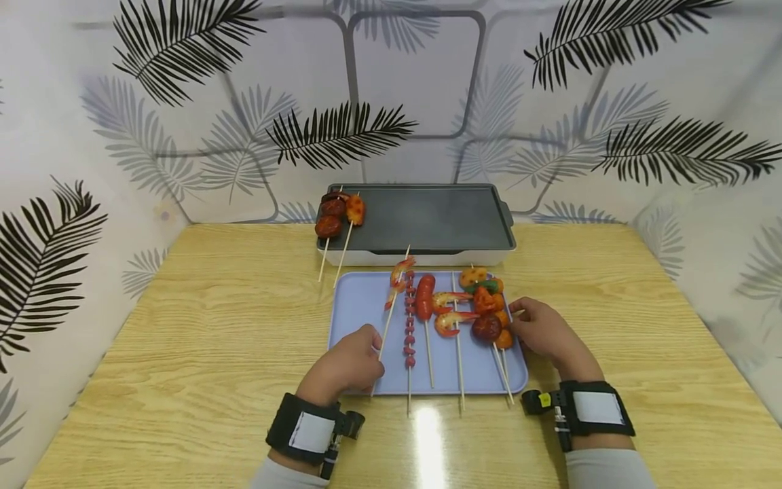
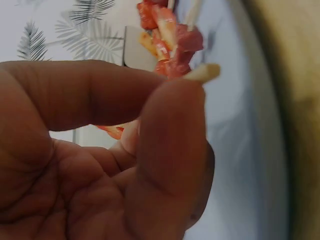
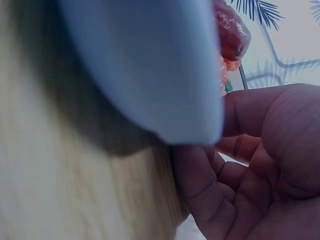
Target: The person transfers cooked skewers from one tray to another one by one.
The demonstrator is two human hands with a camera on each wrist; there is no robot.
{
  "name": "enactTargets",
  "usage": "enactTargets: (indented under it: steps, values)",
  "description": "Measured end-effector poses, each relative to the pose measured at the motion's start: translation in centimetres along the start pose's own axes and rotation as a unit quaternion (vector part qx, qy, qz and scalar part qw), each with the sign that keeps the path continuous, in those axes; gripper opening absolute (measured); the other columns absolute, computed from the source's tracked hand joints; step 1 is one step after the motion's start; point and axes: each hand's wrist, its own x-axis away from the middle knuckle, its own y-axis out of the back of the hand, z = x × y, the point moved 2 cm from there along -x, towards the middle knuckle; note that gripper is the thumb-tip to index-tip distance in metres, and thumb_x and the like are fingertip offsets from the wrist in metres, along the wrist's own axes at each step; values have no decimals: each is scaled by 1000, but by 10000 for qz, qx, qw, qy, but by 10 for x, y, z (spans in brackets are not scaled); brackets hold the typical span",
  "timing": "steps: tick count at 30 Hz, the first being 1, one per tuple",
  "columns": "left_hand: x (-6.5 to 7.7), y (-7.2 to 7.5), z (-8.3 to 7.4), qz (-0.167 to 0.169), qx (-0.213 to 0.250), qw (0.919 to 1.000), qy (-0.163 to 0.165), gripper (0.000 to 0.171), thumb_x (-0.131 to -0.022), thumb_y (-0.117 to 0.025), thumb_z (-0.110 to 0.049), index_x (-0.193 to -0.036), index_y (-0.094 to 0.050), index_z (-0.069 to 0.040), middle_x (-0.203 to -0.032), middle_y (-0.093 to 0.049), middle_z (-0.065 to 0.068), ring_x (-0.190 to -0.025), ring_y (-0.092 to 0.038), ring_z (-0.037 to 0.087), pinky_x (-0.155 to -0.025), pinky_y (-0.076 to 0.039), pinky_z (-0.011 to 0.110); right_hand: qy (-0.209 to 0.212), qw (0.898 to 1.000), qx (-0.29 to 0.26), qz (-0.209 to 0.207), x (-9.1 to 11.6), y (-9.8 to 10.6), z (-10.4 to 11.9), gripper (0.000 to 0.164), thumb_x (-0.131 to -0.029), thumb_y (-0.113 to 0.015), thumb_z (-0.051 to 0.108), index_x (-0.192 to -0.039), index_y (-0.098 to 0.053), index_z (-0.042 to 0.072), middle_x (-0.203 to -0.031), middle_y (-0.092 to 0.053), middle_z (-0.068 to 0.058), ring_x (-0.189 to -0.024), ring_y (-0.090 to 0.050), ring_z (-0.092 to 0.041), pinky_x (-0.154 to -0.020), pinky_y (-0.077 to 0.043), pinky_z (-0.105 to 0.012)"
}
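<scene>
My left hand [image 1: 351, 360] pinches the lower stick of a shrimp skewer [image 1: 400, 275] between thumb and forefinger; the stick's cut end [image 2: 212, 71] pokes past the thumb in the left wrist view. The skewer slants over the left part of a lavender tray [image 1: 357, 302], its tip close to the griddle's front. At the tray's right side, my right hand [image 1: 544, 331] grips the rim [image 3: 192, 127] between thumb and fingers. On the tray lie a skewer of small pink pieces [image 1: 410, 331], a sausage skewer [image 1: 424, 299], another shrimp skewer [image 1: 448, 324] and mixed skewers [image 1: 487, 327].
Behind the tray stands a dark flat griddle [image 1: 427, 217] with a white base. Skewers with brown rounds [image 1: 328, 226] and an orange piece [image 1: 355, 210] lie at its left end, sticks overhanging the front. Leaf-patterned cloth [image 1: 415, 81] rises behind the wooden table [image 1: 201, 326].
</scene>
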Motion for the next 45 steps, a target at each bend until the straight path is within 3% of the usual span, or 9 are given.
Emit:
enactTargets:
  steps: [3,7,15,23,29,33,38,45]
  values:
    - [0,-4,2,-49,-410,9991,-56,21,-80,-56,7,-96,-48,-3,-69,-47,5,-52,-44,16,-49,-33,29,-30,10000,-4,9,-1,0,0,32,-95,-55,10,-122,-54,-6,-98,-63,-19,-77,-60,-23,-62,-50,-32]
    - [1,-8,3,-35,-515,9987,13,22,-79,-56,7,-97,-49,-2,-63,-50,5,-51,-44,16,-48,-33,28,-47,10000,-8,6,-1,0,-1,32,-95,-55,10,-122,-54,-6,-98,-63,-19,-77,-60,-23,-62,-50,-32]
    - [1,-16,0,125,-361,9990,244,38,-79,-60,6,-115,-48,7,-68,-59,11,-48,-51,16,-48,-38,28,-61,10000,-41,15,-2,-1,-2,32,-95,-55,9,-122,-53,-6,-97,-63,-19,-77,-59,-23,-61,-49,-32]
    - [-2,-19,0,120,-322,9988,337,38,-80,-62,5,-116,-48,6,-62,-61,10,-46,-54,16,-46,-37,27,-161,9998,-50,42,-2,-1,-2,33,-95,-53,9,-124,-52,-6,-100,-62,-19,-79,-60,-24,-64,-50,-32]
    - [-1,-18,0,88,-240,9989,392,42,-79,-71,1,-115,-49,5,-65,-62,11,-47,-59,16,-47,-41,27,-228,9996,-117,70,-2,-1,-2,34,-95,-53,10,-125,-52,-6,-102,-61,-20,-80,-61,-24,-65,-52,-33]
    - [-2,-17,-1,-107,-389,9986,342,48,-78,-80,-8,-115,-51,4,-75,-62,12,-55,-61,20,-52,-44,30,-207,9997,-73,57,-2,-1,-2,34,-95,-53,10,-125,-52,-6,-102,-61,-20,-80,-61,-24,-65,-52,-33]
    - [-5,-14,-2,-603,-704,9953,291,58,-76,-85,-21,-117,-51,3,-87,-57,11,-74,-54,25,-62,-44,36,-177,9998,-27,30,-2,-1,-2,34,-96,-54,10,-125,-52,-6,-100,-62,-19,-80,-60,-24,-65,-51,-32]
    - [-3,-8,-3,-870,-929,9916,226,63,-76,-86,-26,-120,-53,3,-93,-60,12,-81,-56,25,-70,-49,40,-143,9999,-47,41,-3,-1,-2,34,-96,-53,10,-125,-52,-7,-100,-61,-19,-79,-60,-24,-64,-50,-32]
